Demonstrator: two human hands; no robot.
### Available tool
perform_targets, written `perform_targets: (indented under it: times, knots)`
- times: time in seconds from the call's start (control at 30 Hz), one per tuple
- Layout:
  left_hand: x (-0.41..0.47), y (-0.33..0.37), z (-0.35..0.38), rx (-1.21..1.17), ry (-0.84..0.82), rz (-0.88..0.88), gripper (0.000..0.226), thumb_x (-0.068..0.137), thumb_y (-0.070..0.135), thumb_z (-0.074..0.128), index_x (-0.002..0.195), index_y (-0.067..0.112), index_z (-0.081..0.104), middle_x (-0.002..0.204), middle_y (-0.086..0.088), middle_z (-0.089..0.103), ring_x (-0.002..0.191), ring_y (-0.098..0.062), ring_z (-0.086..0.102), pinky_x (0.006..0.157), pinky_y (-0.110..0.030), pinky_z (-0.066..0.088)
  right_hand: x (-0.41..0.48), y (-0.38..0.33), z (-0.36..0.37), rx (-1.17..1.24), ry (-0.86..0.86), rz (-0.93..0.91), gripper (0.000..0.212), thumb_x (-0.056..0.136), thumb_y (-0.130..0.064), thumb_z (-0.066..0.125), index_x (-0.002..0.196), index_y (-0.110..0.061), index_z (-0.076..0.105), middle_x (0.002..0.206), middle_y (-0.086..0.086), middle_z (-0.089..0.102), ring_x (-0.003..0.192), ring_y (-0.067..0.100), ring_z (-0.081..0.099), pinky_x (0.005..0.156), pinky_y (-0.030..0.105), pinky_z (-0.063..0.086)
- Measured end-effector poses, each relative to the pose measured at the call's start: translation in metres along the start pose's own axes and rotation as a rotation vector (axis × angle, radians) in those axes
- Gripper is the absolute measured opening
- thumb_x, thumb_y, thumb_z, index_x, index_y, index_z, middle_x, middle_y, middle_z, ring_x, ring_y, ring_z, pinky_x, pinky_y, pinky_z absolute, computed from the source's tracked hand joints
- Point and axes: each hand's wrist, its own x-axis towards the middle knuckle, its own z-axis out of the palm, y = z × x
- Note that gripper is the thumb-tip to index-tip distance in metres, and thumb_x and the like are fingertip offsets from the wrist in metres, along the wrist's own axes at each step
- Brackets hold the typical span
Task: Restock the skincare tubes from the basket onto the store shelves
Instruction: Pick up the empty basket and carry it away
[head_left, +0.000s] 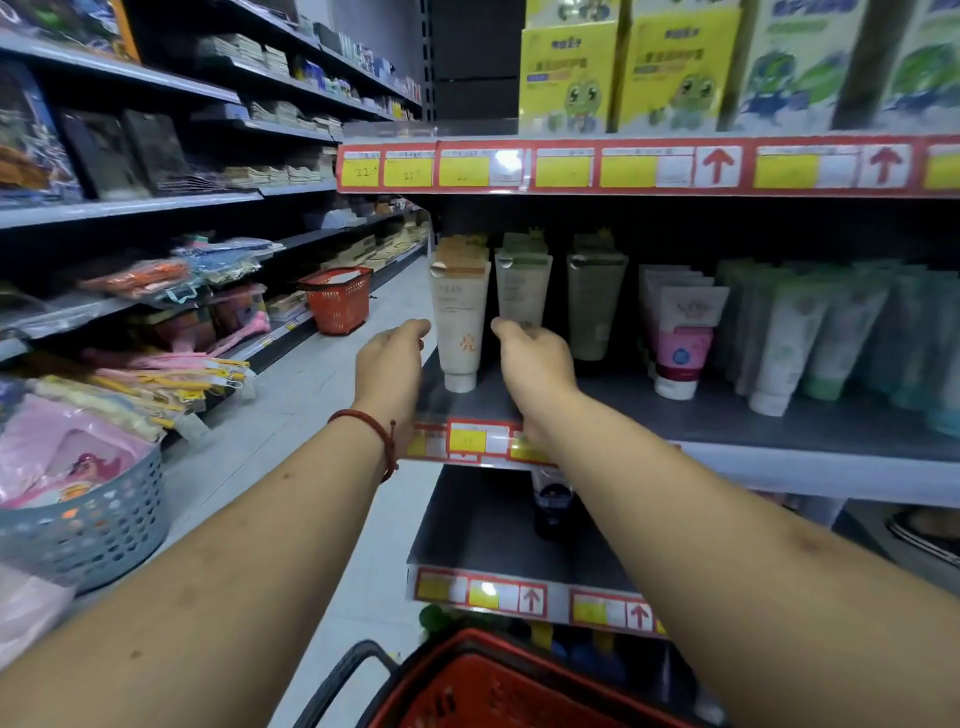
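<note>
At the front edge of the middle shelf, both bare arms reach forward and up, roughly parallel, backs of the hands toward the camera. The left hand, a red cord bracelet on its wrist, sits just left of a cream tube. Its fingers curl forward with the tips at the tube's edge, but whether they touch or grip it cannot be told. The right hand is wrapped round the lower part of a pale tube with a green top, which rises from behind the knuckles, so that hand is grasping it.

The cream tube stands upright on its white cap at the shelf's left end, an orange band across its crimped top and a small orange mark low on its body. More tubes of the same kinds stand behind the two. An olive tube stands to the right, then pink-and-white tubes and green ones — all cap down. Below the arms, at the bottom edge of the view, is the red basket.
</note>
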Motion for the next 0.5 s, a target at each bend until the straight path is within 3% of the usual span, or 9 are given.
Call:
perform_targets:
  times: [0.1, 0.17, 0.27, 0.37, 0.5]
  knots:
    - [-0.047, -0.007, -0.013, -0.079, -0.045, 0.000, 0.025, 0.093, 0.028, 0.066, 0.115, 0.016, 0.065, 0.110, 0.000, 0.070, 0.103, -0.016, 0.065, 0.082, -0.029, 0.053, -0.043, 0.003, -0.039, -0.066, -0.038, -0.070, 0.039, 0.092, -0.036, 0.066, 0.124, -0.014, 0.061, 0.113, 0.000, 0.064, 0.104, 0.021, 0.060, 0.083, 0.029, 0.041]
    - [-0.075, -0.021, -0.022, -0.006, -0.079, 0.050, 0.032, 0.093, 0.025, 0.067, 0.123, 0.014, 0.063, 0.112, -0.001, 0.070, 0.103, -0.015, 0.066, 0.080, -0.027, 0.052, -0.072, 0.009, -0.062, -0.103, -0.046, -0.091, 0.047, 0.091, -0.037, 0.070, 0.130, -0.016, 0.056, 0.116, -0.002, 0.060, 0.102, 0.017, 0.056, 0.083, 0.028, 0.041]
    - [-0.120, -0.049, -0.038, 0.158, -0.107, 0.103, 0.040, 0.090, 0.029, 0.072, 0.127, 0.018, 0.062, 0.120, -0.002, 0.069, 0.109, -0.017, 0.065, 0.091, -0.031, 0.052, -0.118, 0.037, -0.097, -0.184, -0.037, -0.074, 0.054, 0.088, -0.040, 0.073, 0.131, -0.015, 0.055, 0.121, 0.000, 0.061, 0.107, 0.020, 0.058, 0.087, 0.032, 0.047]
    - [-0.168, -0.087, -0.056, 0.227, -0.132, 0.106, 0.041, 0.087, 0.027, 0.076, 0.126, 0.019, 0.064, 0.120, -0.003, 0.069, 0.111, -0.018, 0.064, 0.096, -0.032, 0.049, -0.159, 0.084, -0.133, -0.271, -0.006, -0.069, 0.038, 0.085, -0.037, 0.077, 0.112, -0.020, 0.057, 0.100, -0.005, 0.063, 0.105, 0.022, 0.061, 0.085, 0.031, 0.046]
    - [-0.231, -0.151, -0.073, 0.228, -0.125, -0.034, 0.044, 0.083, 0.025, 0.080, 0.123, 0.011, 0.066, 0.115, -0.009, 0.072, 0.099, -0.016, 0.069, 0.079, -0.024, 0.052, -0.209, 0.154, -0.181, -0.396, 0.018, 0.092, 0.069, 0.084, -0.042, 0.078, 0.138, -0.010, 0.050, 0.135, 0.009, 0.058, 0.120, 0.030, 0.057, 0.097, 0.036, 0.046]
